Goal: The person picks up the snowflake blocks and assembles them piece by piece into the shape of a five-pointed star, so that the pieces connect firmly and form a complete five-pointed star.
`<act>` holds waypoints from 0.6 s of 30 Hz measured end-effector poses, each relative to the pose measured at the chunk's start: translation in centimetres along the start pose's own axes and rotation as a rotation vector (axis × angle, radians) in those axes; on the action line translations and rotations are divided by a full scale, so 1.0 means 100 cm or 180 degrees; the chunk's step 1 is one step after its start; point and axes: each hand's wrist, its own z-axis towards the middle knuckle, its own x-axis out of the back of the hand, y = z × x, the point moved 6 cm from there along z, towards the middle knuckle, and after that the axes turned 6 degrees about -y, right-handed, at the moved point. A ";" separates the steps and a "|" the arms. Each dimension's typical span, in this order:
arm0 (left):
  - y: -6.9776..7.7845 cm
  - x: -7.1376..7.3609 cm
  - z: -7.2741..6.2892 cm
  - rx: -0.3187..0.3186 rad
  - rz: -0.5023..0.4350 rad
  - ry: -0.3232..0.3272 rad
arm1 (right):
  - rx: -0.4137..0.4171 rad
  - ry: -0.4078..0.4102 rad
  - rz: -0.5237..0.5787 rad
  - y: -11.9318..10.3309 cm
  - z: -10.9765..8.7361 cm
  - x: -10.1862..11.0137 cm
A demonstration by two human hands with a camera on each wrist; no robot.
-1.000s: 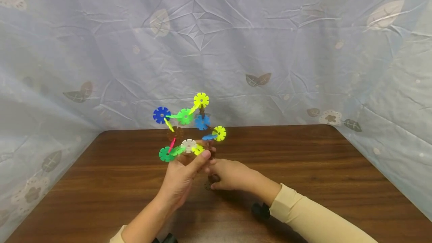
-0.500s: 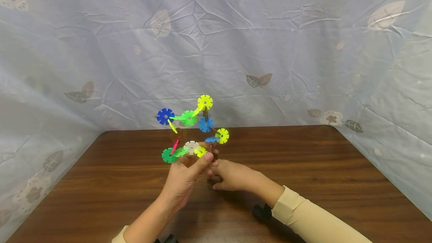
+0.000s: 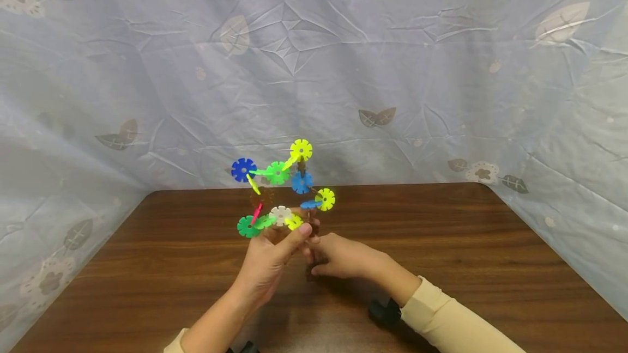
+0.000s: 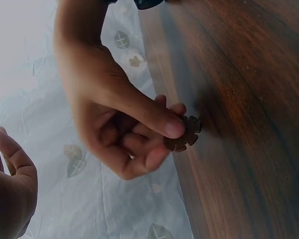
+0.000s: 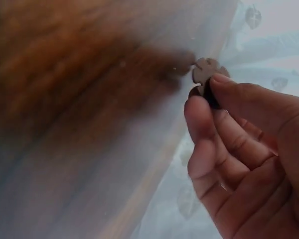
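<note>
My left hand (image 3: pixel 267 266) holds a chain of notched plastic discs (image 3: pixel 277 173) up over the table, its thumb beside a yellow disc (image 3: pixel 294 222). The linked discs are blue, green, yellow, white, pink and brown, forming an uneven loop. Close below, my right hand (image 3: pixel 343 257) pinches brown discs between thumb and fingers. One brown disc (image 3: pixel 310 274) shows edge-on under its fingertips in the head view. Another view of the pinched brown disc (image 5: pixel 205 72) comes from the right wrist. At the left wrist view's edge, the left hand (image 4: pixel 10 189) is partly cut off.
The dark wooden table (image 3: pixel 466 244) extends on both sides of the hands. A pale patterned curtain (image 3: pixel 314 70) hangs behind and around it. A black wrist device (image 3: pixel 385 312) sits under the right wrist, near the tabletop.
Both hands and the disc chain have shifted slightly right and down in the head view. The lowest brown disc has turned from face-on to edge-on in my right fingers.
</note>
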 end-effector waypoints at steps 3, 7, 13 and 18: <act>0.000 0.000 0.000 -0.0011 0.0015 0.0005 | 0.0084 0.0131 0.0097 0.000 -0.006 0.006; 0.000 0.001 0.000 0.0028 0.0019 -0.0005 | 0.0072 0.0423 0.0356 0.000 -0.018 0.021; 0.002 0.000 0.000 0.0007 0.0023 0.0082 | 0.0251 0.1008 0.0800 -0.007 -0.042 0.053; 0.002 0.001 0.001 0.0001 0.0066 0.0097 | 0.0377 0.1299 0.0928 -0.015 -0.061 0.074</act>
